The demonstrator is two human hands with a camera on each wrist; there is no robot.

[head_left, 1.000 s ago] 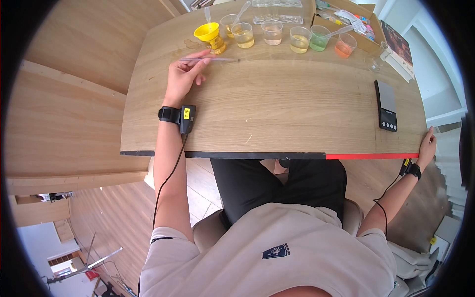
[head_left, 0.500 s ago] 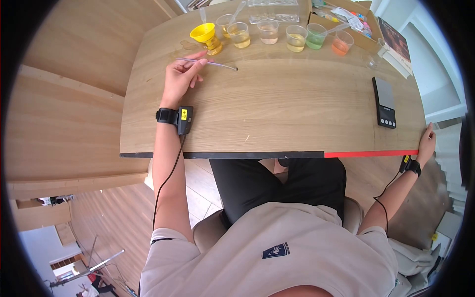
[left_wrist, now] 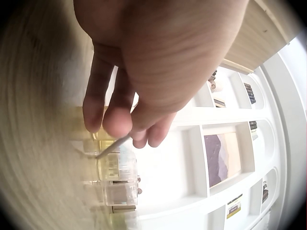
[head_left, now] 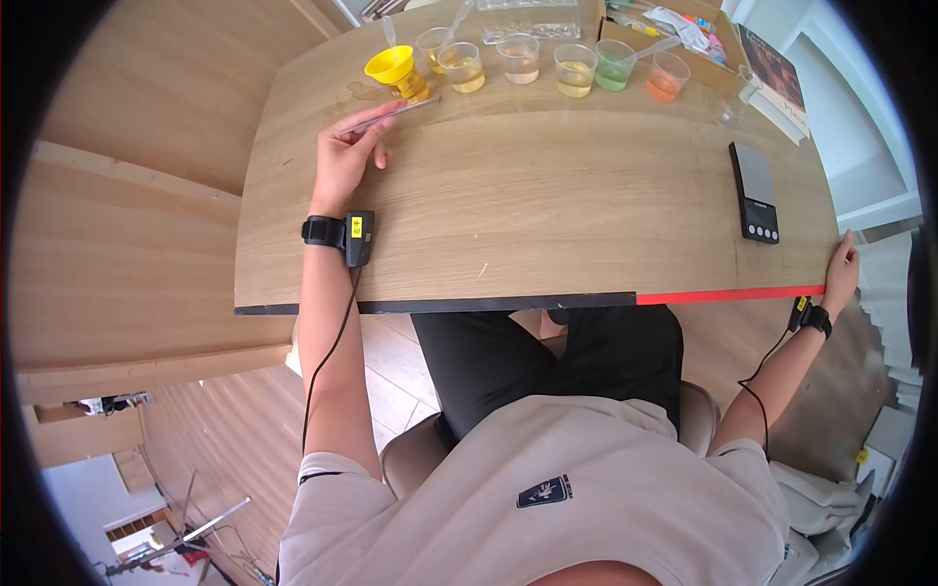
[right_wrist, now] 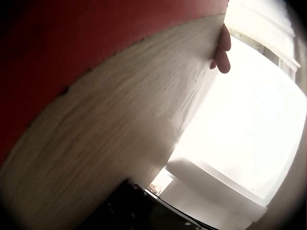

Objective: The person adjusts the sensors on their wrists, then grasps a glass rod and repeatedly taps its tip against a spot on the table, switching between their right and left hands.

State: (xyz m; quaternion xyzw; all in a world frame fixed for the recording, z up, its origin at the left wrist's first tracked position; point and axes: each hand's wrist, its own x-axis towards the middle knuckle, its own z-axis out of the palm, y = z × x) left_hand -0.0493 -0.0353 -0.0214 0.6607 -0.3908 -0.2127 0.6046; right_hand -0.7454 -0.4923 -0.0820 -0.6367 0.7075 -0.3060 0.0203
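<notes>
My left hand (head_left: 347, 156) is over the table's left side and pinches a thin clear rod (head_left: 415, 104) between thumb and fingers. The rod points right and slants up in the head view, its far end near the yellow funnel (head_left: 391, 64). That funnel sits on a small vessel of amber liquid (head_left: 414, 90). In the left wrist view, the rod (left_wrist: 113, 146) slants down from the fingertips, overlapping the clear cups (left_wrist: 116, 165). My right hand (head_left: 842, 273) rests at the table's right edge, holding nothing visible; only some fingertips (right_wrist: 223, 60) show in the right wrist view.
Several clear cups (head_left: 518, 61) of pale yellow, pinkish, green and orange liquid line the back. Droppers stand in some. A clear rack (head_left: 528, 20), an open box (head_left: 625, 39) and a book (head_left: 779, 83) lie behind. A digital scale (head_left: 754, 190) sits at right, near a clear glass vessel (head_left: 731, 112).
The rod's free end dipped toward the table, then swung up toward the cups. My left hand has shifted slightly left in view. The right hand stays at the table edge.
</notes>
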